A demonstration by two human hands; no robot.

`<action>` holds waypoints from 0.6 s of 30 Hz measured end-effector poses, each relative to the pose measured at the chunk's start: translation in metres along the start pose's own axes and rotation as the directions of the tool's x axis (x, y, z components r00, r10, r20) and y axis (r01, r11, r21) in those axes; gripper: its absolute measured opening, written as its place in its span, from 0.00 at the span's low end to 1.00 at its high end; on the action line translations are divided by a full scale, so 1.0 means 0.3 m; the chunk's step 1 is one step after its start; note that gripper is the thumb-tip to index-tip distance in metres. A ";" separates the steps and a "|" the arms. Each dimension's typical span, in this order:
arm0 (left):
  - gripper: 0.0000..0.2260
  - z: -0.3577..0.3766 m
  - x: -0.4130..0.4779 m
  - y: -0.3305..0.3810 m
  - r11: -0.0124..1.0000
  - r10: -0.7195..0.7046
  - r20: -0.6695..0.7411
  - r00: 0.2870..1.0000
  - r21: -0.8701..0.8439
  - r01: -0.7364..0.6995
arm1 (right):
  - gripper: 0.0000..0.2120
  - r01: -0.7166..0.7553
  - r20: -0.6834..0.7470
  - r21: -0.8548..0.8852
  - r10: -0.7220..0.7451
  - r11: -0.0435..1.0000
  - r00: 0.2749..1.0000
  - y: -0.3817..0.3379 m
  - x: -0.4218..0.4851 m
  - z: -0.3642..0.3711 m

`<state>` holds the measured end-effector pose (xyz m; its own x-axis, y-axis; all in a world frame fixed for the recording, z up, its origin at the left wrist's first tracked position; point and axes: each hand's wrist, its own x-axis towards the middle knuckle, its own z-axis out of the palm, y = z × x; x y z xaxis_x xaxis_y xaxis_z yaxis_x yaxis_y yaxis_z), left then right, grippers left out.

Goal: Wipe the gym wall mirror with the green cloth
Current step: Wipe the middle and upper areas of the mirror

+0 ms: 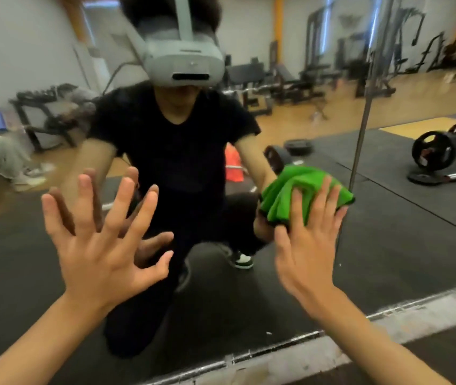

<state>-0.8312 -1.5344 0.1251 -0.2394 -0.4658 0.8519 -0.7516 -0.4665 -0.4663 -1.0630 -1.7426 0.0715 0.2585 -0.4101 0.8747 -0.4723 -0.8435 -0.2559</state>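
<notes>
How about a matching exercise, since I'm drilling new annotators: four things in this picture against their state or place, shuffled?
Things:
1. left hand
2. right hand
3. green cloth
4. barbell

States or places:
A. bunched against the mirror
B. fingers spread, holding nothing
C. reflected at far right
D. pressing flat on the cloth

Pairs: 1-B, 2-D, 3-A, 4-C.

Soft, even indoor light, brightest at the windows (324, 20) reflected high in the mirror (388, 245); the whole frame is smeared with motion blur, and straight lines bow toward the edges.
</notes>
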 end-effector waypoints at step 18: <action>0.41 -0.003 -0.006 -0.012 0.997 0.075 0.114 0.991 -0.045 -0.070 | 0.35 -0.241 0.003 0.034 0.241 0.970 0.970 0.111 -0.211 0.092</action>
<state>-0.8286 -1.5312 0.1256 -0.2233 -0.5822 0.7818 -0.7601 -0.3981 -0.5136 -1.0718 -1.7542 -0.0038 0.1397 -0.6028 0.7856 -0.4919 -0.7308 -0.4733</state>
